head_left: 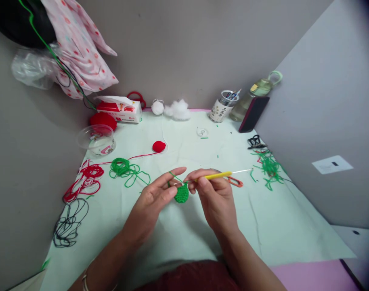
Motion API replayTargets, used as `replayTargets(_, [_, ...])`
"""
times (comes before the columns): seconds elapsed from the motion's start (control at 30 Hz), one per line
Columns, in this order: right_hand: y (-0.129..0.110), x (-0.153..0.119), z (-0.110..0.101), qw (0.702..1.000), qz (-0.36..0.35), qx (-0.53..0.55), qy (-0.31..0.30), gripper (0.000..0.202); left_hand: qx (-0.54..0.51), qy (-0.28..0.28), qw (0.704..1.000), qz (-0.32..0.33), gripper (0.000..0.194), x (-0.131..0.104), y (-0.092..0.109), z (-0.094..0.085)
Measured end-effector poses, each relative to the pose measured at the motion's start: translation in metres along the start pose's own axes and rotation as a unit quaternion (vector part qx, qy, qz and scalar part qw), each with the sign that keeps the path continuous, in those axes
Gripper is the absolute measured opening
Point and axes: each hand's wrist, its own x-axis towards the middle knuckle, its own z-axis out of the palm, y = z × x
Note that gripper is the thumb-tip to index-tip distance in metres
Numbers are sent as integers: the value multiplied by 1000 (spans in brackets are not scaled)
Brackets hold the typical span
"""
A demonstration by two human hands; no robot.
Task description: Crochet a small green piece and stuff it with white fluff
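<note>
A small rounded piece of green crochet (181, 193) hangs between my hands over the middle of the table. My left hand (152, 194) pinches its upper left edge, and green yarn runs over the raised index finger. In my right hand (215, 196) is a crochet hook with a yellow handle (218, 176), its thin metal end reaching left to the top of the crochet. An orange stitch marker (235, 182) shows just beyond my right hand. Left of my hands lies a loose heap of green yarn (120, 167).
Red yarn (92, 173) and black cord (66, 228) lie along the left edge. A small red ball (158, 146), white stuffing (178, 110), a pen can (223, 107), a bottle (243, 103) and a phone (253, 114) stand farther back. Green yarn scraps (269, 165) are at right.
</note>
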Motion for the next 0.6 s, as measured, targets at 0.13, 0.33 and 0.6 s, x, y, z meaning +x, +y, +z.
replayTargets(0.13, [-4, 3, 0, 996, 50, 72, 0, 16, 5, -17, 1000, 15, 46, 2, 6, -2])
replayTargets(0.33, [-8, 4, 2, 995, 54, 86, -12, 18, 36, 9, 999, 36, 46, 0, 12, 2])
replayTargets(0.6, [-6, 0, -6, 999, -9, 1, -50, 20, 97, 34, 993, 50, 43, -1, 14, 1])
